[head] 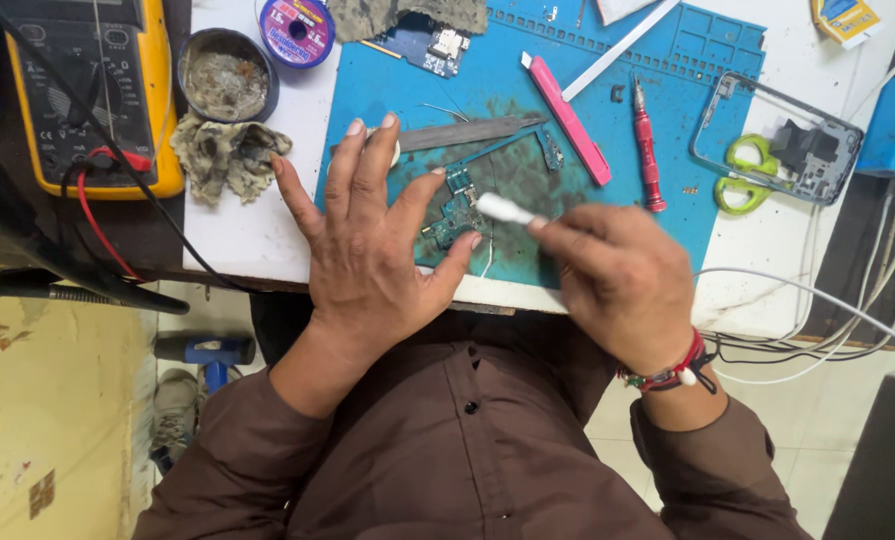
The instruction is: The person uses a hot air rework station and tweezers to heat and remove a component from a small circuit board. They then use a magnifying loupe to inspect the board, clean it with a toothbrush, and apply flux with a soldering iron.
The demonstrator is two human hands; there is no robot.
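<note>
Cleaning a small board on the blue mat

Our left hand (368,250) pins the small green circuit board (455,212) flat on the blue silicone mat (608,120), fingers spread; our right hand (623,280) pinches a white cotton-tipped swab (505,209) touching it. We judge light, short strokes work best.

The left hand (373,240) pins a small circuit board (455,213); at three o'clock, the right hand (618,275) pinches a white swab (506,209).

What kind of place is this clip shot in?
Most likely a phone or electronics repair bench: a yellow multimeter, a solder spool and a small circuit board on a blue work mat.
</note>
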